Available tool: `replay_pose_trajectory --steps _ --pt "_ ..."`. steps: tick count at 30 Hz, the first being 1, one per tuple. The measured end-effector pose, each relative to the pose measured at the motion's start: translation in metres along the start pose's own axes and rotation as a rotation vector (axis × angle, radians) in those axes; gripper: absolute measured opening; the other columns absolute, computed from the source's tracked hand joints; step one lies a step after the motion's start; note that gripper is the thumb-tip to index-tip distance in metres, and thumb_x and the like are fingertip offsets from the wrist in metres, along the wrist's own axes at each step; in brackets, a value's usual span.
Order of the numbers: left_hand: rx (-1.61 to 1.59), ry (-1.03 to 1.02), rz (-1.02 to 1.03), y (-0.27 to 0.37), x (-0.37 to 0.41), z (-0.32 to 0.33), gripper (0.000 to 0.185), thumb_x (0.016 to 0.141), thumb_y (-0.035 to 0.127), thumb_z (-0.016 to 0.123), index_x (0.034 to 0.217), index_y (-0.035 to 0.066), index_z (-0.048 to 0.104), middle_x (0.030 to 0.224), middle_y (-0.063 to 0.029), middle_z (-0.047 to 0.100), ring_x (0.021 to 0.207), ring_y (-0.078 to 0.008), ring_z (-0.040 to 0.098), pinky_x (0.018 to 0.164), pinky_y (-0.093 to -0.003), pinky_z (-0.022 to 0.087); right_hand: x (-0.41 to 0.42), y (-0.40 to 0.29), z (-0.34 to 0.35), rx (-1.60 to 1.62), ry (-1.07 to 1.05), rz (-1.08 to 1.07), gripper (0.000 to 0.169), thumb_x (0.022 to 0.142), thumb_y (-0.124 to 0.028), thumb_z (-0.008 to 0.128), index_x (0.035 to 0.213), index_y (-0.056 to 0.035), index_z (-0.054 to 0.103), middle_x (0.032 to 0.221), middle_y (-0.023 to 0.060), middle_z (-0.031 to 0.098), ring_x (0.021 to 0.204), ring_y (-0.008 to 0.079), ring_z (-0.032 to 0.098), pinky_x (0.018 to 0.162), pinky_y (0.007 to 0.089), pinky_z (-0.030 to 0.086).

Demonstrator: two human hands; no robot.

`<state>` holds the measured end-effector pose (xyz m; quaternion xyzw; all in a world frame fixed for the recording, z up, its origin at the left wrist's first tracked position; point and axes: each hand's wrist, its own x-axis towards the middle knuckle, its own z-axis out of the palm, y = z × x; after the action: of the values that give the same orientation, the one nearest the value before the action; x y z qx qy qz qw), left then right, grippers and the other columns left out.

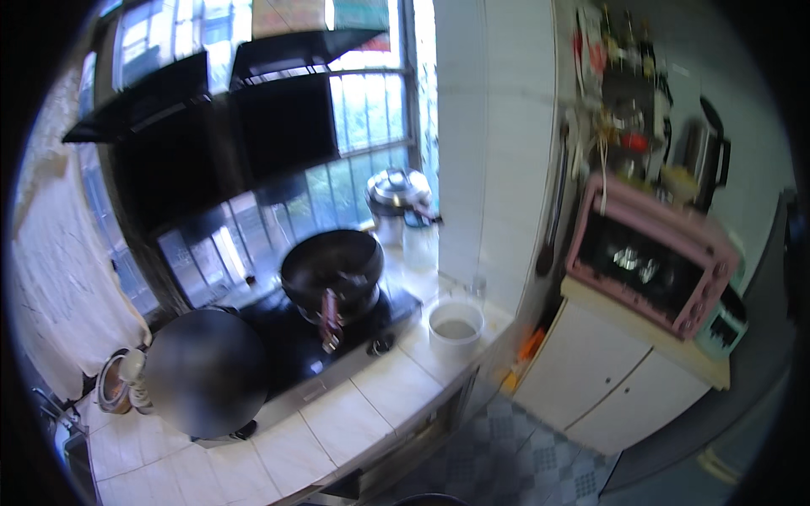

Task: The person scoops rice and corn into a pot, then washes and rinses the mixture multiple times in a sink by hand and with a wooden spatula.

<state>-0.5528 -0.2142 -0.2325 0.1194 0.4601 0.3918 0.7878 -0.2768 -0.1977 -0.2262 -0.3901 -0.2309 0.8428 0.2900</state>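
Observation:
Neither of my hands is in view. Before me a dark wok (332,267) with a reddish-brown handle stands on the right burner of a black glass gas stove (285,354). A blurred round patch covers the left part of the stove, so what lies there is hidden. Just right of the stove, a white round tub (455,335) rests on the tiled counter (354,417). Behind it, by the window, are a lidded metal pot (398,190) and a glass jar (420,243).
A pink toaster oven (652,253) sits on a white cabinet (607,373) at the right, near a metal kettle (699,158). Black range hood panels (285,117) hang over the stove. A bowl (114,386) and part of a sink (77,458) are at the far left.

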Motion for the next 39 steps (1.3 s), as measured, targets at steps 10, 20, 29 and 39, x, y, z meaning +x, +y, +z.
replay_pose_trajectory --steps 10,20,29,39 --pt "-0.029 0.139 0.268 -0.004 -0.212 0.034 0.022 0.071 0.019 0.061 0.090 0.008 0.063 0.078 -0.0051 0.062 0.071 -0.0154 0.057 0.065 -0.0274 0.046 -0.100 -0.077 0.156 -0.656 -0.197 -0.213 0.081 0.080 -0.069 0.041 0.142 -0.0194 0.024 0.136 0.0141 0.034 0.122 0.0271 0.036 0.096 0.0417 0.033" --pt "-0.441 0.311 0.385 -0.013 -0.443 -0.014 0.047 0.067 0.015 0.057 0.113 0.007 0.053 0.092 -0.0064 0.063 0.078 -0.0173 0.062 0.056 -0.0325 0.050 -0.134 0.028 0.364 -0.438 -0.254 -0.461 0.059 0.082 -0.036 0.058 0.128 -0.0027 0.043 0.122 0.0103 0.051 0.115 0.0229 0.046 0.101 0.0370 0.033" --pt "-0.731 0.647 0.828 -0.068 -0.608 -0.088 0.055 0.069 0.001 0.051 0.123 0.003 0.041 0.108 -0.0132 0.055 0.090 -0.0224 0.059 0.071 -0.0329 0.052 -0.237 0.159 0.593 -1.490 -1.372 -1.140 0.051 0.067 -0.031 0.072 0.111 -0.0122 0.057 0.080 0.0037 0.049 0.077 0.0209 0.050 0.067 0.0341 0.036" --pt "-0.881 0.836 1.093 -0.103 -0.713 -0.228 0.053 0.077 0.003 0.056 0.125 0.008 0.034 0.099 -0.0115 0.056 0.084 -0.0199 0.062 0.054 -0.0277 0.052 -0.168 0.326 0.753 -1.366 -1.729 -1.190 0.026 0.065 -0.016 0.067 0.091 -0.0120 0.061 0.075 0.0039 0.052 0.067 0.0217 0.056 0.057 0.0335 0.046"
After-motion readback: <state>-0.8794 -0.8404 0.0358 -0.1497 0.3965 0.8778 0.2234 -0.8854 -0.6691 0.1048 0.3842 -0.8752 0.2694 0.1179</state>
